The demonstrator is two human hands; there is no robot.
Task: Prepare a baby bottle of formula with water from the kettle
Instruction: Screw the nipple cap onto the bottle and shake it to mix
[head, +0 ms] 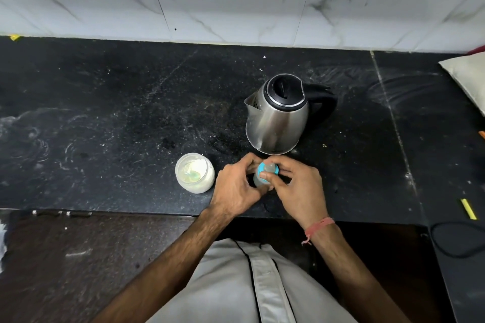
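Both hands are being used on the baby bottle (259, 178), which is being kept upright on the black bench (105, 113) near its front edge, just in front of the kettle (277, 115). The bottle's clear body is being gripped by the left hand (236, 186), with fingers curled round its side, while the blue collar (263, 170) and teat at the top are being pinched by the fingers of the right hand (296, 183). Whether the collar is being tightened or loosened cannot be told from this single view, and the level of any liquid inside is being hidden by the hands.

An open jar of white powder (194, 172) is being left just to the left of the bottle, apart from it, with a pale scoop lying inside. The kettle is standing with its lid closed, its spout turned to the left and its handle turned away to the right.

The cap-handling step is judged to be in hand. If the cap is being removed, an open bottle neck is being called for next, held steady while powder or water is being added; if it is being closed, a firm twist against the left hand's grip is being called for, so that nothing is being spilled during shaking.
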